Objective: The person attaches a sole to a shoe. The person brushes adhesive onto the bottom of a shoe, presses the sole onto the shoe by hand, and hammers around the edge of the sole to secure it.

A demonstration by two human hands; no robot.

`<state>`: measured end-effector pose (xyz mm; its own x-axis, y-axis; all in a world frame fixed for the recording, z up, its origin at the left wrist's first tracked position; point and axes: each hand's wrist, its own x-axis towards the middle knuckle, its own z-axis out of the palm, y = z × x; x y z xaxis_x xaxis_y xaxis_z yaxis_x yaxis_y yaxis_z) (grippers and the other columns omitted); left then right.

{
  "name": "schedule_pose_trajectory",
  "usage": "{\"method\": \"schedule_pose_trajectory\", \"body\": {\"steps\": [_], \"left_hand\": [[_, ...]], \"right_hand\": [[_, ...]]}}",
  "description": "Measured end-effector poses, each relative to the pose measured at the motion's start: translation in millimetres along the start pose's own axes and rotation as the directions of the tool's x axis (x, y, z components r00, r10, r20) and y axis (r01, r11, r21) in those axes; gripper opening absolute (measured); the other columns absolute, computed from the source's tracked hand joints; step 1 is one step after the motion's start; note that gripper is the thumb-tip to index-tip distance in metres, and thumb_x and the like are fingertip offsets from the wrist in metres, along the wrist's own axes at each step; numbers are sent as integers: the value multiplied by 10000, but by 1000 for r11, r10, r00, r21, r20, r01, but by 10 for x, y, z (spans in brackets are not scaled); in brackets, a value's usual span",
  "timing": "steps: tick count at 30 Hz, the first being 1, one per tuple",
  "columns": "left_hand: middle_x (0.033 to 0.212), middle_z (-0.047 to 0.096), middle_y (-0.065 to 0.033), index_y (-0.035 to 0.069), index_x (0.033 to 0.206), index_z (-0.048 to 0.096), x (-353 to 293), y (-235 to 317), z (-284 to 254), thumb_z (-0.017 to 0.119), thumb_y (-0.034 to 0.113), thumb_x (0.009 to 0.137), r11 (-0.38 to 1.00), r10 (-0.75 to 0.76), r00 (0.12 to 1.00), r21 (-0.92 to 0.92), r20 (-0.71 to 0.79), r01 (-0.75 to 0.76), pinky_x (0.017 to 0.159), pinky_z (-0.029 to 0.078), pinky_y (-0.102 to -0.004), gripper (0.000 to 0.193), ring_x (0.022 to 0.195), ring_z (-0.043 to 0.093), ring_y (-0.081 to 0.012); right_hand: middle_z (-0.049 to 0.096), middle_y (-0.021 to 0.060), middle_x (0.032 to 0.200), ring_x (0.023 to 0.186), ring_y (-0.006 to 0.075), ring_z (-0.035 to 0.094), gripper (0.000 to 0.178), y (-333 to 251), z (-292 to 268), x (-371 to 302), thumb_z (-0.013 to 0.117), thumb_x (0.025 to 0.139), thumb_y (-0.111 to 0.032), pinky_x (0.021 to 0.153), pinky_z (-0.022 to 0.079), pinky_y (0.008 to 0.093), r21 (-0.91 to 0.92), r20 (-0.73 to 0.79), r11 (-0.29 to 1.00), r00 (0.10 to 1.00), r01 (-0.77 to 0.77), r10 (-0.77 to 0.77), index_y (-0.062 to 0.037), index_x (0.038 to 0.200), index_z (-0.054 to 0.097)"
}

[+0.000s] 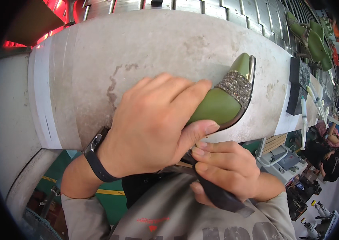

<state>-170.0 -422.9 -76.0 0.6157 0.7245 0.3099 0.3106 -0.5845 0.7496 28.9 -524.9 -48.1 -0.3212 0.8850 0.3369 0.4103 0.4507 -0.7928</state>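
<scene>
A sandal on a green shoe last (pixel 216 107) lies over the pale work surface, its toe pointing up and to the right. A glittery strap (pixel 235 89) crosses the last, and a dark sole edge runs along its right side. My left hand (pixel 149 120) is wrapped over the back part, thumb pressed on the near side, hiding the heel. Close below it, my right hand (pixel 229 170) grips a dark, flat, handle-like piece (pixel 222 195). The upper end of that piece is hidden by my fingers near the sandal's heel end, so I cannot tell whether they touch.
A metal slat conveyor (pixel 177 5) runs along the far side of the pale work surface (pixel 85 52). More green lasts with sandals (pixel 315 46) sit at the upper right. Syringes (pixel 304 124) and a black block (pixel 295 86) are at the right end. People (pixel 331 164) work farther right.
</scene>
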Motion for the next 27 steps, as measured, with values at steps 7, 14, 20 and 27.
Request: {"method": "schedule_pose_trajectory", "body": {"steps": [7, 14, 20, 27], "left_hand": [[1115, 713, -226, -71, 1300, 640, -86, 144, 9, 694, 189, 1001, 992, -127, 990, 14, -55, 128, 892, 544, -399, 400, 998, 688, -388], [1152, 720, -224, -73, 1322, 635, -184, 205, 81, 627, 187, 1056, 982, -177, 967, 26, -181, 185, 922, 534, -389, 372, 1037, 693, -378], [1128, 714, -232, -76, 1304, 640, -186, 197, 107, 649, 153, 1022, 985, -138, 969, 72, -204, 156, 880, 543, -430, 363, 997, 682, -408], [1128, 710, -240, -86, 1291, 641, -176, 185, 135, 650, 157, 1018, 981, -144, 965, 93, -220, 168, 862, 541, -444, 365, 989, 677, -420]], "right_hand": [[754, 194, 1018, 912, 338, 760, 327, -59, 15, 24, 841, 697, -15, 797, 642, 380, -51, -31, 997, 998, 55, -56, 46, 996, 725], [753, 232, 1074, 997, 382, 760, 416, 100, -80, -208, 850, 737, 1, 891, 626, 424, -144, -161, 989, 985, 42, -65, 63, 1117, 691], [751, 246, 1072, 963, 399, 763, 448, -39, -50, -82, 866, 705, -5, 828, 654, 409, -275, -51, 959, 995, 71, -88, 76, 1108, 687], [743, 205, 1019, 906, 345, 766, 379, -91, -143, 206, 835, 731, 21, 780, 644, 373, -375, 116, 911, 984, 172, -138, 61, 1079, 691]]}}
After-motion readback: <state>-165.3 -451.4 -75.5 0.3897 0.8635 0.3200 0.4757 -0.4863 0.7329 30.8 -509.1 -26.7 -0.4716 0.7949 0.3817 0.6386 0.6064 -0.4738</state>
